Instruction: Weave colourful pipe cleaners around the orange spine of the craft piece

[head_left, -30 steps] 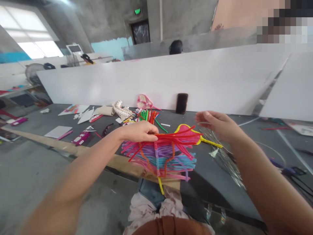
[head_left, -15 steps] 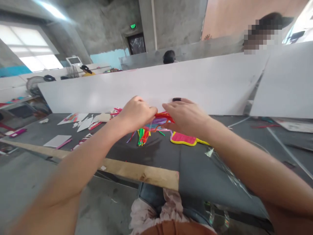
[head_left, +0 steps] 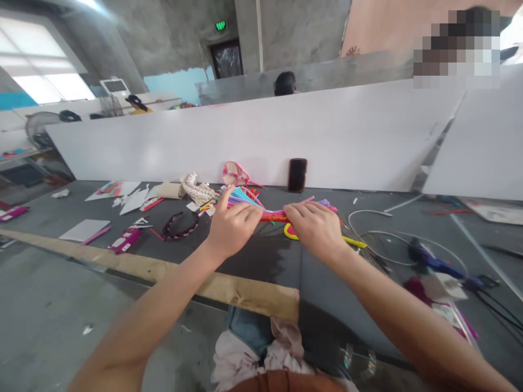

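Observation:
Both hands are closed around a bundle of thin coloured stems (head_left: 273, 216), which look like pipe cleaners, held just above the dark table. My left hand (head_left: 232, 228) grips it on the left, where blue and purple ends fan out beyond the fist. On the right, my right hand (head_left: 317, 227) wraps over the bundle, with purple and pink tips sticking out past the knuckles. Red stems show between the two fists. Partly hidden behind my right hand lies a yellow-edged pink piece (head_left: 291, 232) with a yellow tail.
A phone (head_left: 297, 175) leans on the white partition (head_left: 253, 136), beside a pink striped heart-shaped piece (head_left: 235, 173). To the left lie a dark braided band (head_left: 180, 226), a purple packet (head_left: 126, 239) and paper scraps. At right are a blue-handled tool (head_left: 437, 262) and looped wire (head_left: 368, 212).
Both hands have come lower and nearer, the right one now wrapped over the bundle. The phone and the pink heart-shaped piece now show behind them.

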`<state>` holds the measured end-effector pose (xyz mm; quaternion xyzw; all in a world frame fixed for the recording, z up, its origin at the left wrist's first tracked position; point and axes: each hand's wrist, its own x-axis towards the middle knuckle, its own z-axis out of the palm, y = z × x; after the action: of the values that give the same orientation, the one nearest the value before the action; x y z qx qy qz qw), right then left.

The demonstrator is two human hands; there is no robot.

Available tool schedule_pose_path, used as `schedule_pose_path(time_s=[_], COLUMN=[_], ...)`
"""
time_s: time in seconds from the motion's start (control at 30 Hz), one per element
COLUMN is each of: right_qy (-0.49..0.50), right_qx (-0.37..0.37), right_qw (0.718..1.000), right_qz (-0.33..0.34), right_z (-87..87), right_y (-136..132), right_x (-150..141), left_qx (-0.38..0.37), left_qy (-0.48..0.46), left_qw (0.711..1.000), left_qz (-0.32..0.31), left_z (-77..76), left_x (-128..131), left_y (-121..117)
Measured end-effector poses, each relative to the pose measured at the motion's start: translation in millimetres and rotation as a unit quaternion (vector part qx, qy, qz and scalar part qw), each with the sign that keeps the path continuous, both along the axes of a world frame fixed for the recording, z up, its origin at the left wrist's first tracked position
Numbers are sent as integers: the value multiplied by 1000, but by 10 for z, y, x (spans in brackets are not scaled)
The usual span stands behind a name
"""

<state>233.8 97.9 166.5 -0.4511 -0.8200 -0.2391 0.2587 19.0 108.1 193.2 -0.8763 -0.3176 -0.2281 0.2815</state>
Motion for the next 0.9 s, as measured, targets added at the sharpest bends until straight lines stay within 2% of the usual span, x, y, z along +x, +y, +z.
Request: schedule_pose_path(time_s=[0.1, 0.17, 0.33, 0.43, 0.57, 0.9], right_qy=[21, 29, 28, 30, 38, 38], right_qx=[33, 33, -59, -112, -152, -157], right_qw=[998, 998, 996, 992, 987, 986], right_qz=[39, 51, 55, 47, 36, 29], right_z=[-230, -448, -1090, -1353, -1482, -1449], right_y=[-57, -139, -469, -644, -747, -805], right_x=[42, 66, 114, 133, 136, 94], left_qx=[26, 34, -37, -82, -112, -163], left_qy=[-37, -58, -89, -117, -121, -145], left_qw=[999, 998, 995, 989, 984, 971], left_qz=[-15, -17, 4, 29, 69, 98], left_z=[-218, -419, -1071, -1382, -1571, -1728], left_x=[-25, -23, -20, -27, -27, -42], left_y=[-100, -208, -549, -716, -819, -862])
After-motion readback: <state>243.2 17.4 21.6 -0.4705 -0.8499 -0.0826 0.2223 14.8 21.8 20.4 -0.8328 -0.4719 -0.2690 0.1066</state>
